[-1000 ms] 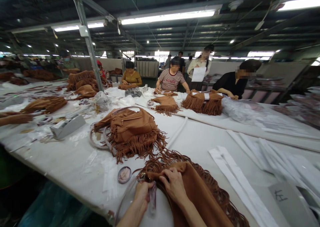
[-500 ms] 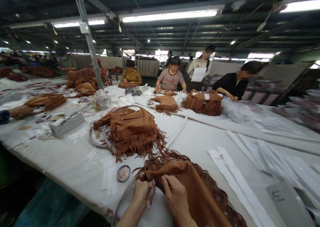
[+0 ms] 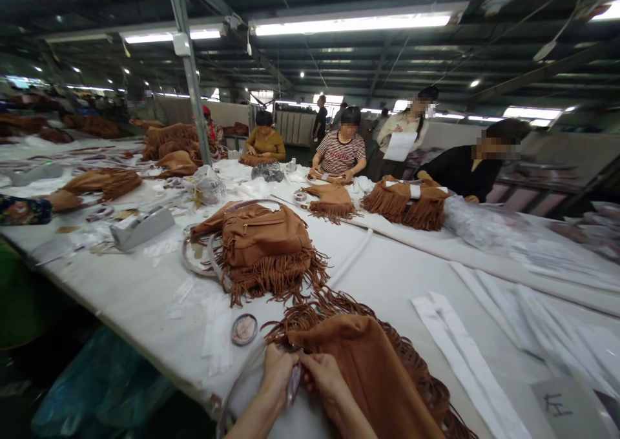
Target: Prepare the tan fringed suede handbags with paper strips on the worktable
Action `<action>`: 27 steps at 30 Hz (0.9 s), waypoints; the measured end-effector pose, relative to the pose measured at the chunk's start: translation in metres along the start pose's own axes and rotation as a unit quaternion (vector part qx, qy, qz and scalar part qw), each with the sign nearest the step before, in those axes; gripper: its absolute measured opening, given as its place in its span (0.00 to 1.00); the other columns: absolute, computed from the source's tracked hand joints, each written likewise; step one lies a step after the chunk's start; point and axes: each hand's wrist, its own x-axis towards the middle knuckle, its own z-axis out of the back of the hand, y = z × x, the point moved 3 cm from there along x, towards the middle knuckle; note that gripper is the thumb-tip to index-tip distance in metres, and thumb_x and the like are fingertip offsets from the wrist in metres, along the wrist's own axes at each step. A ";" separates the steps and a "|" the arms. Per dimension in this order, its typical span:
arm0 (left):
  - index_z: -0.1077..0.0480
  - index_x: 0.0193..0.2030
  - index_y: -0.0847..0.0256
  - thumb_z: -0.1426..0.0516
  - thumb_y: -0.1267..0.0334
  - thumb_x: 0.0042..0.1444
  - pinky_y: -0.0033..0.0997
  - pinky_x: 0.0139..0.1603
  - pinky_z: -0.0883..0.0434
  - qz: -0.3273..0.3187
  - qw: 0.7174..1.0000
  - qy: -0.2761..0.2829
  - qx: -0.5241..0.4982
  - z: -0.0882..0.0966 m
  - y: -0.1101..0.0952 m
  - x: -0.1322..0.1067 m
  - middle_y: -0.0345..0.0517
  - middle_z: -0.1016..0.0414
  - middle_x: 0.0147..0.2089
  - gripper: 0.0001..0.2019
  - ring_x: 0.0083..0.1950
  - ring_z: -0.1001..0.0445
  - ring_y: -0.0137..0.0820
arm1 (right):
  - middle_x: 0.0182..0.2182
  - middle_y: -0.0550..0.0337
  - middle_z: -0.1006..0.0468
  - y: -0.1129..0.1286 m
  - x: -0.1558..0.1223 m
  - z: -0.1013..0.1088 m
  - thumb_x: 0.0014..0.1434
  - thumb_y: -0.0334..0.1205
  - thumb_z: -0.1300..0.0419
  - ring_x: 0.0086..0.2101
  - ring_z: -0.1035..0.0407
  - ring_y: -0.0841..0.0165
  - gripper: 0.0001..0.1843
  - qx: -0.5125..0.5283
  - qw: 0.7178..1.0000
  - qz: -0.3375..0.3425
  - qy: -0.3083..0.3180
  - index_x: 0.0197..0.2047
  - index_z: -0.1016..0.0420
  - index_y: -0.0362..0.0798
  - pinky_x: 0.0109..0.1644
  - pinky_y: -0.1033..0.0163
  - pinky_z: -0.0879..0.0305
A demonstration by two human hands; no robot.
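A brown fringed bag lies in front of me at the table's near edge, its long fringe spread along the far and right sides. My left hand is closed around the bag's strap, which looks wrapped in clear plastic, close to some small metal fittings. Fingertips pinched together, my right hand meets the left one at the bag's edge; whatever sits between those fingers is too small to make out. Just left of the bag is a small round roll of tape.
Beyond my hands sits another fringed bag with a wrapped strap. White strips and a marked grey card lie at right. A grey box stands left. A co-worker's sleeve reaches in; several people work across the table.
My right hand has moved left and down, so its fingertips now meet my left hand. A co-worker's forearm has come in at the left. The view has shifted slightly.
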 end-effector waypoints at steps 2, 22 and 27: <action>0.33 0.34 0.60 0.40 0.68 0.35 0.28 0.27 0.33 -0.043 0.998 -0.033 0.024 0.005 0.000 0.000 0.40 0.25 0.25 0.14 0.27 0.26 0.33 | 0.11 0.67 0.38 -0.002 0.002 0.000 0.45 0.53 0.39 0.13 0.48 0.79 0.20 0.013 1.000 -0.012 -0.002 0.17 0.35 0.46 0.16 0.70 0.54; 0.33 0.34 0.63 0.40 0.36 0.38 0.23 0.21 0.39 0.139 0.988 0.065 -0.019 0.017 0.010 -0.034 0.38 0.31 0.21 0.29 0.20 0.34 0.24 | 0.11 0.67 0.37 -0.008 0.000 -0.004 0.41 0.48 0.37 0.14 0.46 0.79 0.16 0.090 0.996 -0.021 0.001 0.16 0.34 0.45 0.17 0.71 0.54; 0.31 0.32 0.64 0.36 0.40 0.33 0.18 0.16 0.50 0.077 0.996 0.038 -0.039 0.012 0.020 -0.029 0.33 0.36 0.18 0.28 0.17 0.43 0.19 | 0.11 0.65 0.35 -0.005 -0.003 -0.005 0.40 0.49 0.37 0.14 0.44 0.78 0.17 0.090 0.996 -0.005 0.024 0.15 0.33 0.45 0.17 0.71 0.55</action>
